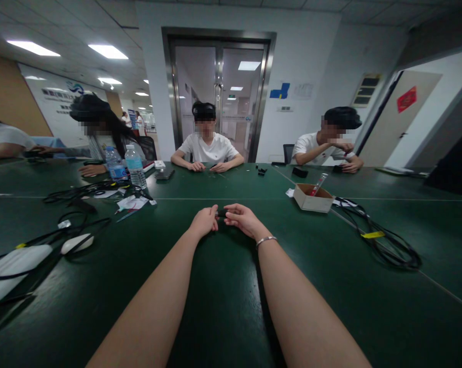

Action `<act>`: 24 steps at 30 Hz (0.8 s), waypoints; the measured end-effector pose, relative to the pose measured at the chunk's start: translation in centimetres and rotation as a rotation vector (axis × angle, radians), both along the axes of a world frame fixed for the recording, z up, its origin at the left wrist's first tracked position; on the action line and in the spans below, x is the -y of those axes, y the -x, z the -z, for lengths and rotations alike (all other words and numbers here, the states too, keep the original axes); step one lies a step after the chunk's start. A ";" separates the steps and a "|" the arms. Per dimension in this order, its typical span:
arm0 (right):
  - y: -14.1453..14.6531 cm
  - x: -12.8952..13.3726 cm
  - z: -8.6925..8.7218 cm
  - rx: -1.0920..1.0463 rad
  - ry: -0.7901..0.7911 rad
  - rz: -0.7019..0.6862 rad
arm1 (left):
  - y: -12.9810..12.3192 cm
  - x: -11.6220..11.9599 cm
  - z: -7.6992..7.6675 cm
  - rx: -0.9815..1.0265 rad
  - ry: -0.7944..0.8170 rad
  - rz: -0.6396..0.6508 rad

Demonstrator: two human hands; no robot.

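Both hands meet over the green table [223, 286], around a small dark object [222, 213] that is mostly hidden by fingers. My right hand [243, 220], with a silver bangle at the wrist, pinches its right part between thumb and fingers. My left hand [205, 221] is closed at its left end, where a small lighter bit shows between the fingertips. The object is too small and covered for me to tell its kind.
A cardboard box [313, 204] holding a clear-and-red tube stands to the right, beside coiled black cable [392, 245]. At left lie a white mouse [77, 244], more cables, paper scraps [133, 203] and two water bottles [136, 166]. Several people sit across the table.
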State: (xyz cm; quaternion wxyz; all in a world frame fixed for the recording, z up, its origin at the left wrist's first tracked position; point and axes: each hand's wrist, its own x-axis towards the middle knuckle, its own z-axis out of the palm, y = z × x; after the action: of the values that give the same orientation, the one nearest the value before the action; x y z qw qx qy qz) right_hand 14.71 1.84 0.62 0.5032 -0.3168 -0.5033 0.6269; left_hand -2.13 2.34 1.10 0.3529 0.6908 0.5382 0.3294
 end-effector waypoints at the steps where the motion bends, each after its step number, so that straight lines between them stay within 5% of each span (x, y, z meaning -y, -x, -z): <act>1: 0.0 0.0 0.0 0.002 0.003 -0.001 | 0.0 0.1 -0.1 -0.006 0.000 -0.002; 17: 0.4 0.0 -0.4 0.027 0.071 0.030 | 0.1 -0.4 0.8 0.065 -0.036 -0.006; 24: 0.6 0.1 -0.7 0.035 0.116 0.055 | 0.1 -0.5 0.8 0.286 0.021 -0.003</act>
State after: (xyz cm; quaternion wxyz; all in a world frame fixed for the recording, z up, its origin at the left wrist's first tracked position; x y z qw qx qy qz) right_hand 14.07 1.73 1.30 0.4922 -0.3703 -0.4660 0.6353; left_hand -2.25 2.83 0.28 0.4328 0.6323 0.4867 0.4194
